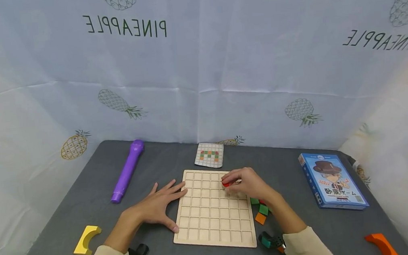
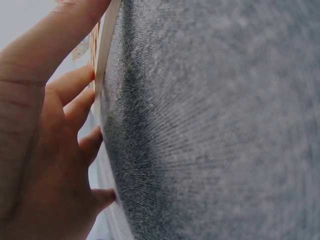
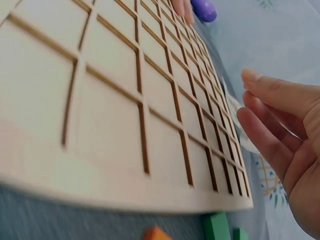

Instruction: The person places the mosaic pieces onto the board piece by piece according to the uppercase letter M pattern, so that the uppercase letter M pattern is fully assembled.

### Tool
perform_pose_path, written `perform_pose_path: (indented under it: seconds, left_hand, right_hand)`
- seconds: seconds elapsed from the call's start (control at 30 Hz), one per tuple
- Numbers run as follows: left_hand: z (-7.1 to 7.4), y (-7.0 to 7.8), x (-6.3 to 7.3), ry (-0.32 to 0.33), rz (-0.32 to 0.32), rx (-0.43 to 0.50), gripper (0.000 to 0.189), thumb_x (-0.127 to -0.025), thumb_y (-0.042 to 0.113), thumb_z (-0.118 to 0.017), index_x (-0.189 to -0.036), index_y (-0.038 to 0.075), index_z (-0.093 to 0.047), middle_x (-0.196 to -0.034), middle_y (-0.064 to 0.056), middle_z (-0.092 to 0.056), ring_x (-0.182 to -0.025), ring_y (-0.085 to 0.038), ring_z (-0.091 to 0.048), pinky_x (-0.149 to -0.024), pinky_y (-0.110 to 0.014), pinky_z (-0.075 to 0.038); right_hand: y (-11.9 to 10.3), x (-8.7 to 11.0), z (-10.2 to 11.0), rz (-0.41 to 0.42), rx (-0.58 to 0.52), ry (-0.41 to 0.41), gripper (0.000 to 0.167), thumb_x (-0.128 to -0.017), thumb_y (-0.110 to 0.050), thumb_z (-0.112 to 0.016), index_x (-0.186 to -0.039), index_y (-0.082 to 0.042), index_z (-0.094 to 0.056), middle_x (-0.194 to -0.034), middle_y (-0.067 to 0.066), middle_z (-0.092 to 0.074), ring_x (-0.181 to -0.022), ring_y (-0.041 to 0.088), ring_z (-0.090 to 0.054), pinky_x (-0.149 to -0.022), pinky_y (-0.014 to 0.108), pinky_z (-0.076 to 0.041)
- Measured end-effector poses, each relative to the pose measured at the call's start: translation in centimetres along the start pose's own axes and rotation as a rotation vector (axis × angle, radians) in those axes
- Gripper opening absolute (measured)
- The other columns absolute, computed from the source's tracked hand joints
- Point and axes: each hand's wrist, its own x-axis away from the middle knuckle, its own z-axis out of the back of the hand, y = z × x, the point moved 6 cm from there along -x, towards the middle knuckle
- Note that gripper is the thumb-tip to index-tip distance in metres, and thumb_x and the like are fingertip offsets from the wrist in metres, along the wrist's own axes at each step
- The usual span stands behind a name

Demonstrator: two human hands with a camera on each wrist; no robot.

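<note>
A pale wooden grid board (image 1: 212,220) lies on the dark table. My left hand (image 1: 156,206) is spread at the board's left side, thumb and fingertips touching its edge; the left wrist view shows the fingers (image 2: 80,85) along that edge. Over the board's upper right part, my right hand (image 1: 247,183) pinches a small red block (image 1: 226,184) between thumb and fingers. In the right wrist view the right hand (image 3: 290,130) is bent above the grid, and the red block cannot be seen there. Green blocks (image 1: 264,209) and an orange block (image 1: 260,218) lie beside the board's right edge.
A patterned card (image 1: 209,155) lies behind the board. To the left are a purple stick (image 1: 128,172) with a rounded end and a yellow arch block (image 1: 86,240). A blue game box (image 1: 334,181) and an orange arch block (image 1: 381,244) are at right.
</note>
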Motion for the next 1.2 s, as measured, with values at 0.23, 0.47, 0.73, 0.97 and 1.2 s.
perform_pose_path:
  seconds: [0.23,0.47,0.73,0.97,1.2]
  left_hand:
    - [0.2,0.2,0.0,0.004,-0.004,-0.007,0.117,-0.065,0.058,-0.091,-0.160,0.017,-0.036,-0.172,-0.006,-0.024,-0.160,-0.043,-0.013,-0.115,-0.085,0.000]
    - [0.5,0.1,-0.1,0.005,0.015,-0.009,0.117,-0.064,0.057,-0.091,-0.160,0.017,-0.037,-0.172,-0.006,-0.024,-0.160,-0.042,-0.013,-0.115,-0.084,0.000]
    - [0.1,0.1,0.1,0.007,-0.004,0.000,0.117,-0.065,0.056,-0.091,-0.160,0.016,-0.037,-0.172,-0.006,-0.024,-0.160,-0.044,-0.013,-0.114,-0.085,-0.001]
    - [-0.1,-0.1,-0.1,-0.001,0.007,0.004,0.116,-0.064,0.058,-0.090,-0.160,0.018,-0.037,-0.172,-0.004,-0.023,-0.161,-0.042,-0.012,-0.115,-0.085,-0.001]
    - [0.0,0.0,-0.1,0.000,0.003,0.002,0.116,-0.065,0.057,-0.091,-0.160,0.018,-0.037,-0.172,-0.005,-0.024,-0.160,-0.042,-0.013,-0.115,-0.085,-0.001]
  right_hand:
    - [-1.2,-1.1,-1.8,-0.005,-0.048,-0.073,0.025,-0.091,-0.014,-0.076,-0.114,-0.003,-0.079,-0.130,0.015,-0.072,-0.127,0.037,-0.065,-0.068,0.018,-0.053]
    - [-2.3,-2.4,-3.2,0.015,-0.074,-0.112,0.025,-0.091,-0.012,-0.076,-0.113,-0.003,-0.079,-0.127,0.013,-0.074,-0.124,0.035,-0.067,-0.077,0.017,-0.056]
    - [-3.4,-3.2,-4.7,0.057,-0.073,-0.101,0.017,-0.090,-0.014,-0.078,-0.104,-0.005,-0.081,-0.121,0.011,-0.074,-0.117,0.030,-0.066,-0.084,0.020,-0.056]
    - [-3.8,-3.9,-6.0,0.056,-0.049,-0.106,0.014,-0.090,-0.013,-0.078,-0.103,-0.009,-0.082,-0.115,0.006,-0.074,-0.110,0.023,-0.069,-0.084,0.020,-0.056]
    - [-3.6,-4.7,-7.0,0.056,0.003,-0.101,0.010,-0.088,-0.012,-0.079,-0.097,-0.013,-0.081,-0.106,0.001,-0.075,-0.100,0.016,-0.069,-0.082,0.019,-0.058]
